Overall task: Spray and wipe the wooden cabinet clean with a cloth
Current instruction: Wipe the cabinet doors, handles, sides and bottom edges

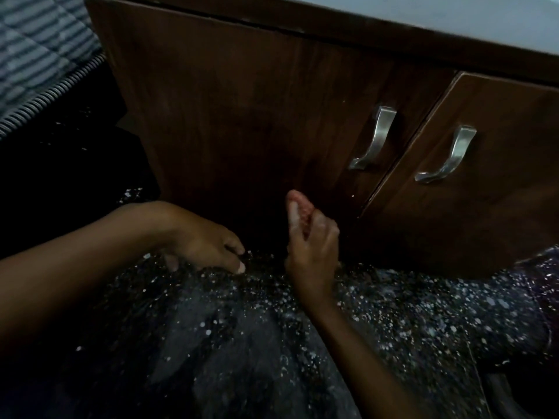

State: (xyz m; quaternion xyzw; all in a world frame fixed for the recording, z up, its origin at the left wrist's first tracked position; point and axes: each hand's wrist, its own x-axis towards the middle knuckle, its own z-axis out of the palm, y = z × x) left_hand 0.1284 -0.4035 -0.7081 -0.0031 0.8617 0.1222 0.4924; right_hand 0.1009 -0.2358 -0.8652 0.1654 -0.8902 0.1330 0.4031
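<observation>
Well, dark-brown cabinet [242,101]; wadded pink cloth [301,208], rt hand [313,252]

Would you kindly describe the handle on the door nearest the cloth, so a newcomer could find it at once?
Find the dark wooden cabinet under the pale countertop; its two doors meet at a slanted gap, a curved silver handle on each side. Yours is the left handle, higher in view, on the door above the pink cloth in the right hand.
</observation>
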